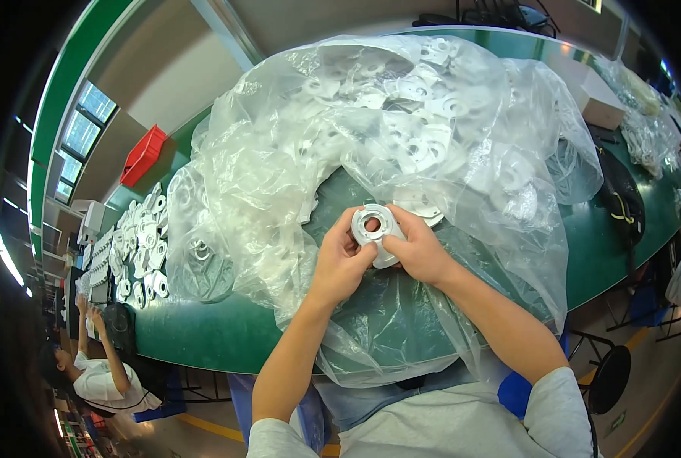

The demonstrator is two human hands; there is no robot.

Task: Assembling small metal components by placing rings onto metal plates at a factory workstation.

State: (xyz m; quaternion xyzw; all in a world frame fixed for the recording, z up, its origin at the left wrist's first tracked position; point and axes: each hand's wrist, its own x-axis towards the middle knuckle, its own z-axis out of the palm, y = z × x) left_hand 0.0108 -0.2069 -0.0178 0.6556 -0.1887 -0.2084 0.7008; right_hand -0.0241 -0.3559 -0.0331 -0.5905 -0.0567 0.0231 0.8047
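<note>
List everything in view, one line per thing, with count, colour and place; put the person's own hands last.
white ring part: one, white, held by both hands above the table
plastic bag: one, clear, spread over the table, full of white parts
loose white parts: many, white, on the table to the left
table: one, green
bin: one, red, far left
cardboard box: one, pale, upper right
co-worker: one, lower left
stool: one, black, lower right
left hand: on the ring
right hand: on the ring

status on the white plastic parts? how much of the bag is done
Looks done: rows of white parts laid out on the green table, at left. In hand: left hand and right hand hold one white round part together. Left: the clear bag is still heaped with parts.
</note>
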